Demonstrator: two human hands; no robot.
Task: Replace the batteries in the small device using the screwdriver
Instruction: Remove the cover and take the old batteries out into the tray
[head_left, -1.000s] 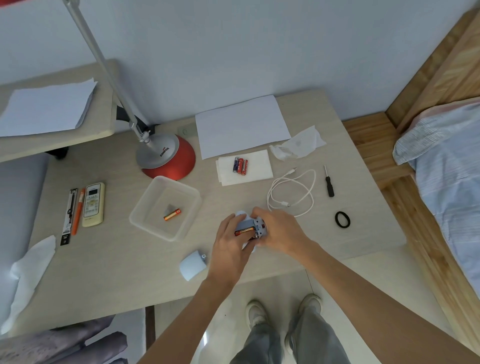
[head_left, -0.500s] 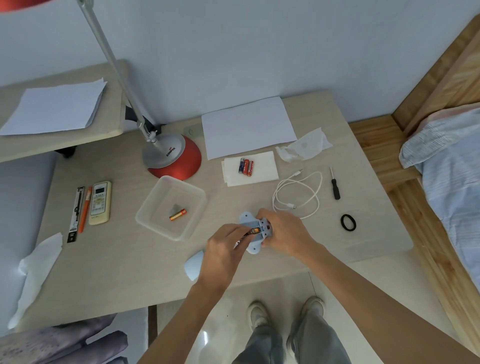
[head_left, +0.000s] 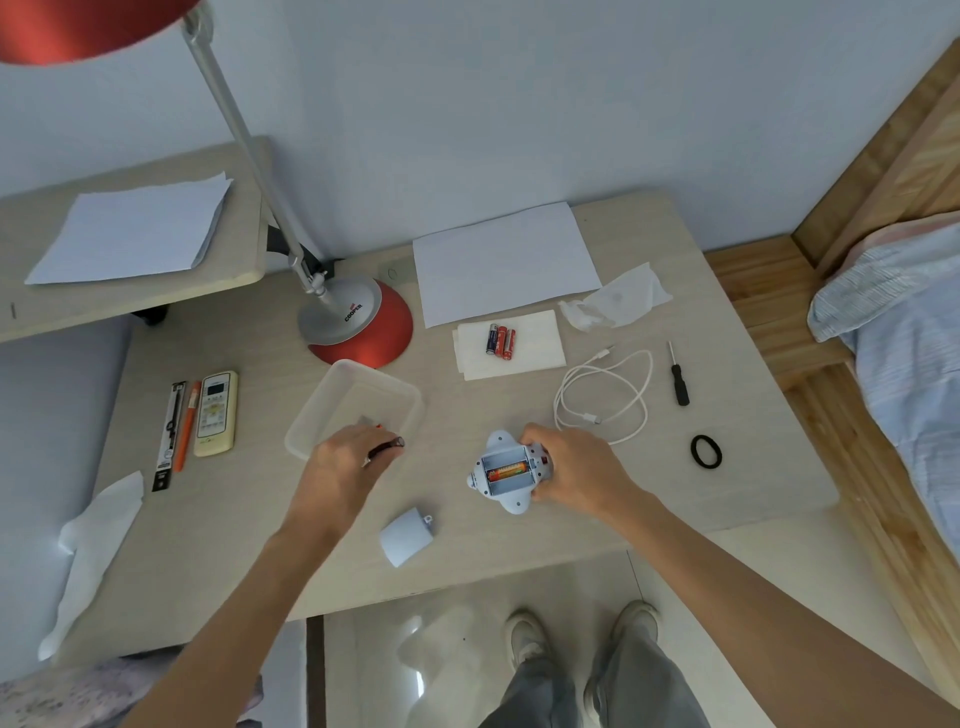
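The small pale-blue device lies on the desk with its battery bay open and one orange battery inside. My right hand grips its right side. My left hand pinches a dark battery at the near edge of the clear plastic tray. The device's cover lies near the desk's front edge. Three fresh batteries sit on a folded tissue. The black screwdriver lies to the right, untouched.
A red desk lamp base stands behind the tray. A white cable, a black hair tie, a paper sheet, a crumpled tissue, a remote and pens lie around.
My left hand has left the device, carrying a battery leftward to the tray's edge. My right hand still holds the device, whose bay now shows one battery.
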